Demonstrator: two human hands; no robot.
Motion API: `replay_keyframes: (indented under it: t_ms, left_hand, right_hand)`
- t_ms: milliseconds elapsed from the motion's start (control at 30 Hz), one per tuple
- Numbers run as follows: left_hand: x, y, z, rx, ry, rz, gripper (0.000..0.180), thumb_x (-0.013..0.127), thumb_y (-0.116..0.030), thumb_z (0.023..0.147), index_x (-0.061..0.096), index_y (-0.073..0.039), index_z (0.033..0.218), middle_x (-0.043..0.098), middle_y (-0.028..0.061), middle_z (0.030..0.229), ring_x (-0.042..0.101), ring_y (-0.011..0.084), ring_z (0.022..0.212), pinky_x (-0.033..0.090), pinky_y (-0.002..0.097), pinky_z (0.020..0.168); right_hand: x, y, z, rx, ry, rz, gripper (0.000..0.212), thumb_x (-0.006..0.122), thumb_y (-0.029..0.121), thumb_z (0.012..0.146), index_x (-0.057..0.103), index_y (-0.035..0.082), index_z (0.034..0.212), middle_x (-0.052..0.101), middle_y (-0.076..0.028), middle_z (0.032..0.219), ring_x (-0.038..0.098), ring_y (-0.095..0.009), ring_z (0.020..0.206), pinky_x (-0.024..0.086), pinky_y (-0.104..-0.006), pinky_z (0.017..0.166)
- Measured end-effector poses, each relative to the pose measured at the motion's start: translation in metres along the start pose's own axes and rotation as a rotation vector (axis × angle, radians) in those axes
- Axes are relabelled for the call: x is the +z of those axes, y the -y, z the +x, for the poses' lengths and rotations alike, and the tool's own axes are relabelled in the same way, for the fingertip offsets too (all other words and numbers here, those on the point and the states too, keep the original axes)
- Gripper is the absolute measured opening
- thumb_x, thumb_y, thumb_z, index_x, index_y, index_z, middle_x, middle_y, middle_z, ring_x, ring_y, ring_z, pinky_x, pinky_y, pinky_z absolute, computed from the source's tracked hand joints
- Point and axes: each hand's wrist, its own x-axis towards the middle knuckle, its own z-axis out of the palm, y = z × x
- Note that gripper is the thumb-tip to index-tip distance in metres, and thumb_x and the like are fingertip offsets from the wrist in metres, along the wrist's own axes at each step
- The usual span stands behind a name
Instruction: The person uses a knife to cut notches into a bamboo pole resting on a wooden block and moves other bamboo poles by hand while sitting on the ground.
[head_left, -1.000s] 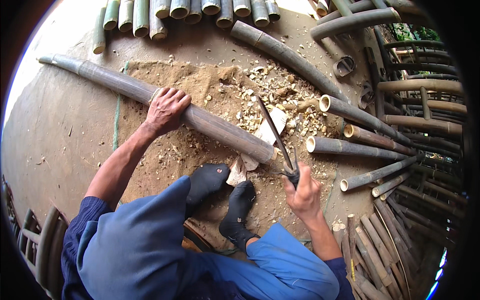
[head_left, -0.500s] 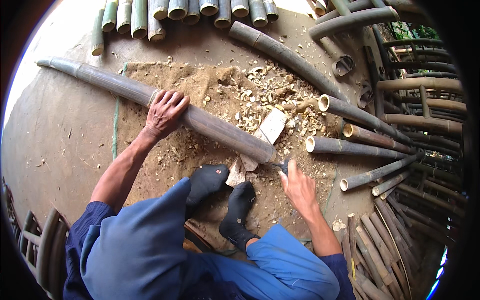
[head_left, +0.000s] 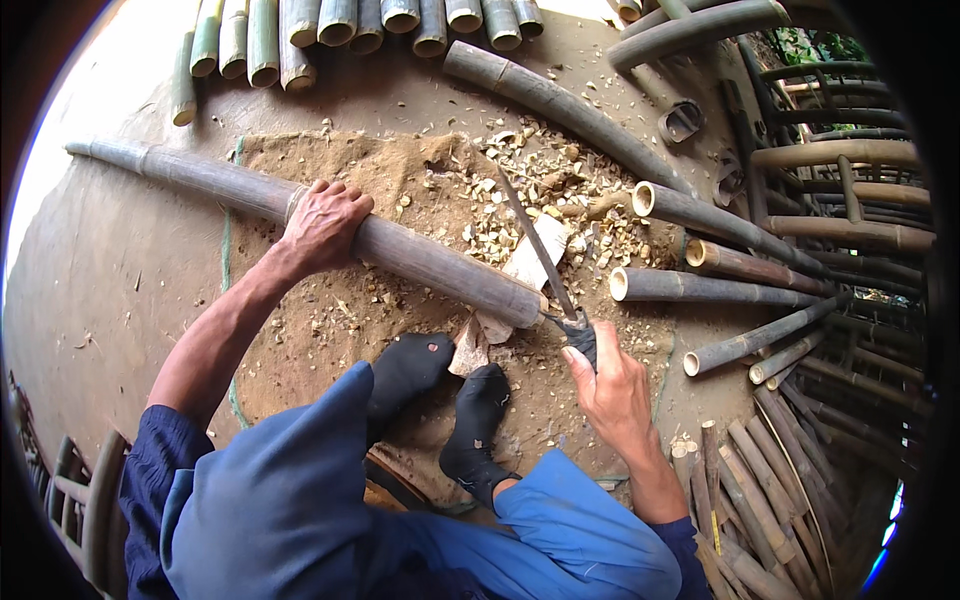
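Note:
A long grey-brown bamboo pole [head_left: 425, 255] slants across the sacking, from far left down to a cut end near my feet. My left hand [head_left: 325, 225] is closed over its middle, fingers wrapped round the top. In my right hand [head_left: 610, 385] is a knife [head_left: 540, 252], gripped by its dark wrapped handle. Its long narrow blade points up and away, just right of the pole's cut end. Beneath that end lies a pale wooden block [head_left: 532, 262], partly hidden by pole and blade. My feet in dark socks [head_left: 410, 370] are close by.
Bamboo chips [head_left: 520, 170] litter the brown sacking [head_left: 290, 340]. Cut bamboo poles [head_left: 715, 290] fan out at the right, with bamboo frames [head_left: 840, 160] behind them. More bamboo lengths [head_left: 265, 50] line the far side. Thin bamboo pieces [head_left: 750, 480] are stacked at lower right.
The knife's blade has swung up and now shows its full length beside the pole's end. My right hand has shifted slightly right and nearer. My left hand keeps its hold on the pole.

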Motion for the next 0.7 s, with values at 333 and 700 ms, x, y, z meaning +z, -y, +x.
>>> replay_keyframes:
  t_ms: [333,700]
  left_hand:
    - [0.023,-0.005,-0.008,0.039,-0.368,0.040,0.047,0.084,-0.016,0.070,0.063,-0.009,0.111,0.066,0.0116,0.111,0.064,0.0321,0.113,0.047,0.0476,0.105]
    - [0.029,-0.010,-0.016,0.040,-0.426,0.039,0.043,0.078,-0.014,0.079,0.064,-0.008,0.119,0.066,0.0125,0.115,0.064,0.0317,0.114,0.046,0.0489,0.107]
  right_hand:
    - [0.040,-0.043,0.006,-0.008,0.118,-0.339,0.031,0.064,0.029,0.110,0.051,0.002,0.116,0.071,-0.024,0.078,0.073,-0.039,0.060,0.057,-0.0497,0.048]
    - [0.055,-0.081,0.002,0.222,0.254,-0.417,0.035,0.065,0.028,0.109,0.051,-0.001,0.121,0.070,-0.025,0.077,0.073,-0.041,0.062,0.057,-0.0511,0.053]
